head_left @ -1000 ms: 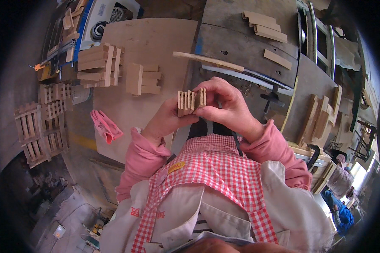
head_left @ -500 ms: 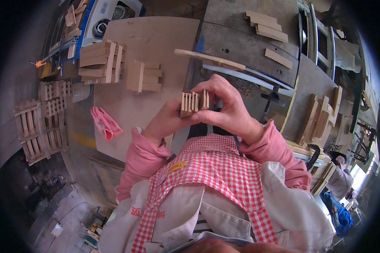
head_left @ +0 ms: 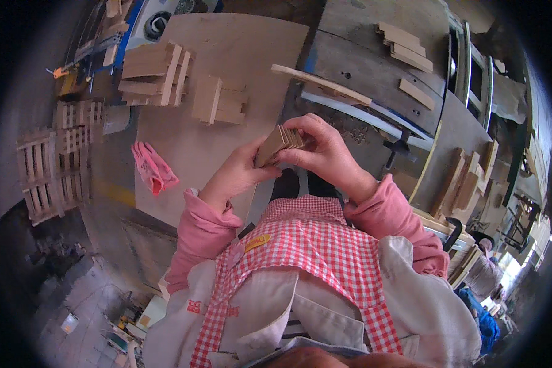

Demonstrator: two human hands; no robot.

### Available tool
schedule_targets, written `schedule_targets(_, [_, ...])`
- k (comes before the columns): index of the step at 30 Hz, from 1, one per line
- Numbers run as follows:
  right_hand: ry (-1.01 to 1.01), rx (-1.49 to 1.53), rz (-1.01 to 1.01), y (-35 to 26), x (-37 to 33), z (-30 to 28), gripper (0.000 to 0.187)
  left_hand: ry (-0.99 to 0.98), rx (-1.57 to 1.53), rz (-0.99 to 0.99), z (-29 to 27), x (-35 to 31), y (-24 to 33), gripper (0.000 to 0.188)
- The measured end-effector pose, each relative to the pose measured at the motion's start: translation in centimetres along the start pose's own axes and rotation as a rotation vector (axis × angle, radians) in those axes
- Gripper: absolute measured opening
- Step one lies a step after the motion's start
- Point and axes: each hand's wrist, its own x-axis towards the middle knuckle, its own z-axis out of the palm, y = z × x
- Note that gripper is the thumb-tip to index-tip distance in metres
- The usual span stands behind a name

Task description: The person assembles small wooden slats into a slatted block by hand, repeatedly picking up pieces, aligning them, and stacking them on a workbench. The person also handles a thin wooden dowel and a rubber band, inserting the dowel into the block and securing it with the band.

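Note:
Between both hands, in front of my body, is a small stack of thin wooden pieces (head_left: 272, 147). My left hand (head_left: 240, 167) is closed round the stack's left side, its thumb along the near edge. My right hand (head_left: 327, 149) grips the right side, with fingers over the far edge and thumb at the near one. The pieces stand side by side, their ends showing as a row of thin edges, slightly fanned. How many each hand carries I cannot tell. A pink glove (head_left: 153, 168) lies on the brown board (head_left: 196, 156) left of my left hand.
Stacked wooden blocks (head_left: 218, 101) and a larger stack of boards (head_left: 153, 73) lie on the brown board. Ahead right is a grey machine table (head_left: 362, 55) with loose wood strips (head_left: 405, 46) and a long batten (head_left: 322, 84). Timber pieces (head_left: 466, 178) lie far right; slatted pallets (head_left: 54, 175) far left.
The gap between the two groups of wooden pieces has closed into one stack, which is now turned and tilted. My view has shifted slightly.

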Motion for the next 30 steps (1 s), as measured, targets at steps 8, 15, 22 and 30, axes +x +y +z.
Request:
schedule_targets(8, [-0.12,0.281,0.22,1.0,2.0,2.8,0.045,0.162,-0.148,-0.038,-1.7,-2.6,-2.7,0.039])
schedule_targets(15, [0.024,0.15,0.283,1.9,3.3,6.2,0.043,0.313,0.096,0.069,-2.0,-3.6,-4.3,0.042])
schedule_targets(22, [0.241,0.521,0.352,3.9,4.0,11.1,0.038,0.655,0.316,0.178,-1.1,-2.5,-4.3,0.04])
schedule_targets(30, [0.251,0.153,0.543,6.8,13.0,9.6,0.038,0.927,0.533,0.096,-11.7,1.2,-6.0,0.037])
